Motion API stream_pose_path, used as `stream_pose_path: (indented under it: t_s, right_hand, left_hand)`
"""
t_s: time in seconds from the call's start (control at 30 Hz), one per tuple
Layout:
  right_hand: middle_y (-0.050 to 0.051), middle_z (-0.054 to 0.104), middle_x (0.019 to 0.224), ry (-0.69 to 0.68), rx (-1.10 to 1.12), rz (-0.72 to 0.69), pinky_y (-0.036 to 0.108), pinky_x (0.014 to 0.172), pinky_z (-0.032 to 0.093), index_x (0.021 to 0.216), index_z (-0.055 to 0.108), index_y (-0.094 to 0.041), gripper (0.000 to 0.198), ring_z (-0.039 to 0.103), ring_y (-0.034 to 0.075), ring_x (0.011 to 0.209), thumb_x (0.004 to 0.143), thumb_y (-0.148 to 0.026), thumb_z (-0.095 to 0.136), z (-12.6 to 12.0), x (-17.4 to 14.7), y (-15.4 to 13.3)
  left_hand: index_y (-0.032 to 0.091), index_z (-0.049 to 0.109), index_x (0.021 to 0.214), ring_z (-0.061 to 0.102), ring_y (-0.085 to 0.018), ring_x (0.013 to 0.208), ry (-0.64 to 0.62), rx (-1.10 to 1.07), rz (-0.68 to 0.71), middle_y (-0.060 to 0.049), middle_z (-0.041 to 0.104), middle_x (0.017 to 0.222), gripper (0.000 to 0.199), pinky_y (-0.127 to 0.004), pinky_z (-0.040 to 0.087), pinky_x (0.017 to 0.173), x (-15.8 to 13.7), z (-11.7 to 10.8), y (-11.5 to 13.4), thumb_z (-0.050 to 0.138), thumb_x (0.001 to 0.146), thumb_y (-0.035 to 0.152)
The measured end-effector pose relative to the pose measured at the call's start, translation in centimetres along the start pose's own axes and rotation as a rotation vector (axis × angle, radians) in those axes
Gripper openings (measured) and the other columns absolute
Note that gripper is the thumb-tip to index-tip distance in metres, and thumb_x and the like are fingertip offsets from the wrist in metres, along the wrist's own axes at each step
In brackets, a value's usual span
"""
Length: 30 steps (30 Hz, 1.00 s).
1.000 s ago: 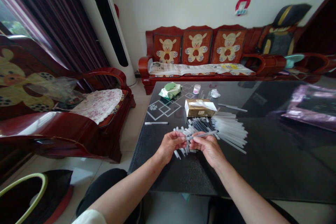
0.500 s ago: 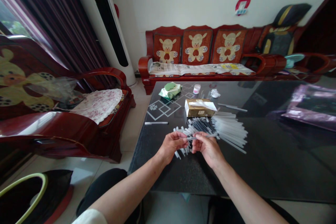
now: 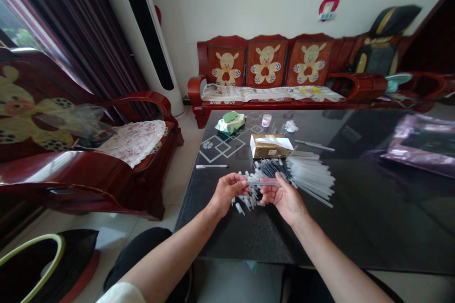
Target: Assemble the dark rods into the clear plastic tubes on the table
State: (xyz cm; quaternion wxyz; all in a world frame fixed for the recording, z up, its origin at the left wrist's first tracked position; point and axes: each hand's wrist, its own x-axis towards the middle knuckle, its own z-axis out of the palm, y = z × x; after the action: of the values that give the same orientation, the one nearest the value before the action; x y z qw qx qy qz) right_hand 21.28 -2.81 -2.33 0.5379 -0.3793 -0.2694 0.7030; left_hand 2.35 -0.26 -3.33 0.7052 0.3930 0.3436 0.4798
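Note:
My left hand [image 3: 230, 192] is closed, pinching the left end of a slim translucent pen barrel [image 3: 262, 183] level above the table. At the barrel's other end is my right hand [image 3: 283, 197], its thumb raised and its fingers apart. The barrel lies across in front of those fingers and reaches the thumb; whether it presses on the palm I cannot tell. Below the hands is a loose pile of white pen caps [image 3: 240, 209], partly hidden. Behind them lie dark pen refills [image 3: 272, 167]. A fanned heap of clear pen barrels [image 3: 310, 175] lies to the right.
On the dark table [image 3: 355, 227] stand a gold tissue box [image 3: 270, 151], a green wipes pack [image 3: 230, 123] and a small white tub [image 3: 266, 120]. A single pen [image 3: 212, 166] lies at left, crumpled tissue [image 3: 291, 126] behind, and a purple shiny package [image 3: 423, 147] at right.
My right hand has loosened its pinch, its thumb lifting and its fingers spreading at the barrel's right end. My left hand has shifted slightly left and still grips the barrel.

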Motion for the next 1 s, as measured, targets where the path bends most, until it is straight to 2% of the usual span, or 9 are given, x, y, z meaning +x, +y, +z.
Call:
stream_pose_path:
  t_s: [0.13,0.23,0.43,0.5,0.6,0.67,0.73,0.83,1.0]
  right_hand:
    - [0.004,0.067,0.058,0.026,-0.011,-0.082,0.029,0.043,0.053,0.084,0.07,-0.01,0.024,0.059,0.015,0.042,0.079,-0.031,0.062,0.0,0.0,0.3]
    - [0.004,0.069,0.06,0.032,-0.04,-0.115,0.032,0.045,0.055,0.081,0.068,-0.013,0.015,0.062,0.017,0.044,0.073,-0.026,0.067,0.0,-0.1,0.5]
    - [0.005,0.069,0.063,0.111,-0.171,-0.111,0.029,0.047,0.054,0.082,0.068,-0.011,0.024,0.062,0.015,0.046,0.067,-0.028,0.076,-0.2,-0.3,0.3]
    - [0.004,0.067,0.062,0.092,-0.277,-0.1,0.025,0.042,0.049,0.084,0.068,-0.01,0.027,0.057,0.012,0.041,0.068,-0.03,0.075,-0.2,-0.4,0.4]
    - [0.0,0.061,0.056,0.012,-0.481,-0.095,0.02,0.033,0.032,0.088,0.068,-0.01,0.031,0.043,0.007,0.033,0.074,-0.038,0.069,0.1,-0.5,1.0]
    - [-0.005,0.053,0.049,-0.022,-0.652,-0.148,0.02,0.033,0.024,0.088,0.067,-0.012,0.031,0.035,0.006,0.032,0.081,-0.041,0.061,0.7,-0.7,1.4]
    - [-0.005,0.048,0.047,-0.042,-0.855,-0.274,0.02,0.038,0.026,0.08,0.066,-0.013,0.03,0.038,0.007,0.038,0.086,-0.04,0.054,1.5,-1.1,1.8]
    - [0.0,0.055,0.054,-0.032,-1.123,-0.478,0.022,0.049,0.034,0.07,0.065,-0.015,0.033,0.049,0.011,0.051,0.09,-0.035,0.047,2.8,-2.0,2.3]
    - [0.007,0.069,0.068,0.084,-1.341,-0.597,0.024,0.058,0.039,0.088,0.07,-0.016,0.032,0.061,0.017,0.06,0.092,-0.031,0.041,3.6,-2.7,3.2]
  left_hand:
    - [0.011,0.065,0.078,0.062,-0.011,0.06,0.009,0.02,0.001,-0.004,0.066,0.069,0.03,-0.024,0.051,0.062,-0.1,0.0,0.1,0.08,0.066,0.033]
    - [0.011,0.065,0.078,0.062,-0.011,0.059,0.022,0.049,0.008,-0.004,0.066,0.067,0.03,-0.024,0.051,0.061,-0.1,0.1,0.2,0.08,0.066,0.034]
    - [0.012,0.064,0.077,0.058,-0.01,0.055,0.092,0.054,0.083,-0.001,0.062,0.063,0.03,-0.022,0.048,0.057,0.0,0.4,0.7,0.078,0.068,0.036]
    - [0.012,0.064,0.077,0.056,-0.009,0.054,0.132,0.049,0.113,0.0,0.061,0.063,0.029,-0.021,0.046,0.054,0.1,0.4,0.8,0.078,0.068,0.036]
    - [0.011,0.067,0.079,0.054,-0.008,0.053,0.178,0.07,0.142,0.0,0.06,0.063,0.029,-0.019,0.044,0.052,0.2,0.3,0.9,0.076,0.069,0.037]
    - [0.01,0.07,0.084,0.052,-0.008,0.052,0.202,0.096,0.145,-0.001,0.06,0.061,0.032,-0.019,0.043,0.051,0.2,0.3,0.9,0.075,0.07,0.038]
    - [0.009,0.071,0.089,0.052,-0.008,0.051,0.222,0.119,0.141,-0.001,0.06,0.059,0.037,-0.019,0.042,0.05,0.1,0.4,0.7,0.072,0.072,0.042]
    - [0.008,0.072,0.092,0.052,-0.01,0.05,0.255,0.138,0.145,-0.002,0.06,0.056,0.042,-0.021,0.042,0.049,0.0,0.5,0.3,0.069,0.074,0.046]
    - [0.008,0.072,0.094,0.047,-0.009,0.046,0.313,0.156,0.153,0.0,0.058,0.052,0.044,-0.02,0.037,0.046,-0.1,0.6,-0.6,0.069,0.074,0.047]
